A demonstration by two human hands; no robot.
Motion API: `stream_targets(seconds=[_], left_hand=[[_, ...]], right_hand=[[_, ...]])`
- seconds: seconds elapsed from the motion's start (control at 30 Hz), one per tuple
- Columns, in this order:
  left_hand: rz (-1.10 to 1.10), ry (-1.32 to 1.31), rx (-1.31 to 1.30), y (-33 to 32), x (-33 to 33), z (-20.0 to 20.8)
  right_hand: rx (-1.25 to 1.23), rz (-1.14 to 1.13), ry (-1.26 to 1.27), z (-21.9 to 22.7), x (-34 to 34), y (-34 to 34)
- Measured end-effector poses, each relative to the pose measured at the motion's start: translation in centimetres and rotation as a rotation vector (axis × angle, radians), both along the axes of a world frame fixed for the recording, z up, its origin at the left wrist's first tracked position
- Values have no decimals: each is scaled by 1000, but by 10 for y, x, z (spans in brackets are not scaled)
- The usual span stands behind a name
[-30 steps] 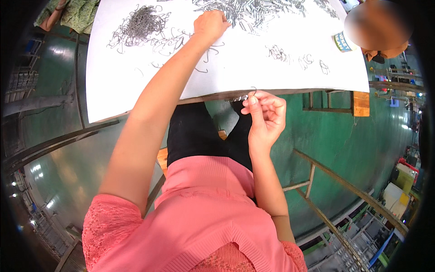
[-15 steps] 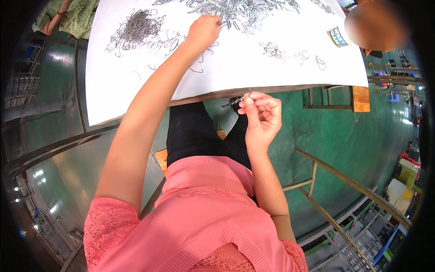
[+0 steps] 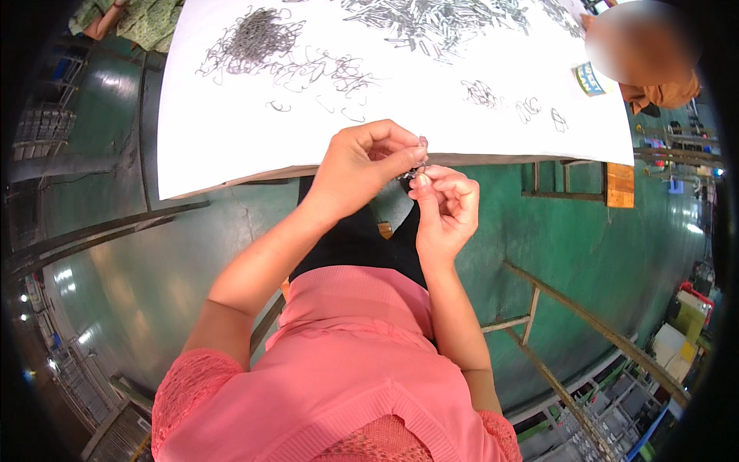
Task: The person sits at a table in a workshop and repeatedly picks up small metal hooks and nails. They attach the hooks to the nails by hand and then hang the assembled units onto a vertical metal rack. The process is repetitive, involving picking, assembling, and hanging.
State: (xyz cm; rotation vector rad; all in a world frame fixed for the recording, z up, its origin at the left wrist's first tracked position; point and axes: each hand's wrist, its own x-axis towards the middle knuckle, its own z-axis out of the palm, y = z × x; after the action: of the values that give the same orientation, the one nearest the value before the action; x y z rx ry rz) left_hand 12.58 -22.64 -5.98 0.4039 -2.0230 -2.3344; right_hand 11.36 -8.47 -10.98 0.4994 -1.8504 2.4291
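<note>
Just in front of the table edge, my two hands meet fingertip to fingertip. My right hand (image 3: 446, 206) pinches a wire hook (image 3: 423, 165) strung with small shiny metal pieces (image 3: 409, 175), mostly covered by the fingers. Thumb and forefinger of my left hand (image 3: 362, 163) are closed on a small metal piece at the hook's upper end; its shape is largely hidden. Beyond them, on the white-topped table (image 3: 431, 127), lie a heap of dark bent wire hooks (image 3: 258, 38) at the left and a wide spread of small flat metal pieces (image 3: 439, 27) at the far middle.
Small bunches of wire (image 3: 480, 94) lie on the table's right part, near a printed tub (image 3: 590, 78). Another person (image 3: 666, 91) is at the right end, and a patterned sleeve (image 3: 150, 27) shows at the far left. A wooden stool (image 3: 620, 185) stands under the right end.
My left hand has come back from the near edge of the metal pieces to my right hand, its fingertips now at the wire hook. My right hand has stayed nearly in place.
</note>
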Motion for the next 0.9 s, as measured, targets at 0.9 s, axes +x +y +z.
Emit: stream_targets(seconds=[0.9], left_hand=[[150,539,-486,-5,26,-117]], right_hand=[[1129,580,486,-2,-71,-175]])
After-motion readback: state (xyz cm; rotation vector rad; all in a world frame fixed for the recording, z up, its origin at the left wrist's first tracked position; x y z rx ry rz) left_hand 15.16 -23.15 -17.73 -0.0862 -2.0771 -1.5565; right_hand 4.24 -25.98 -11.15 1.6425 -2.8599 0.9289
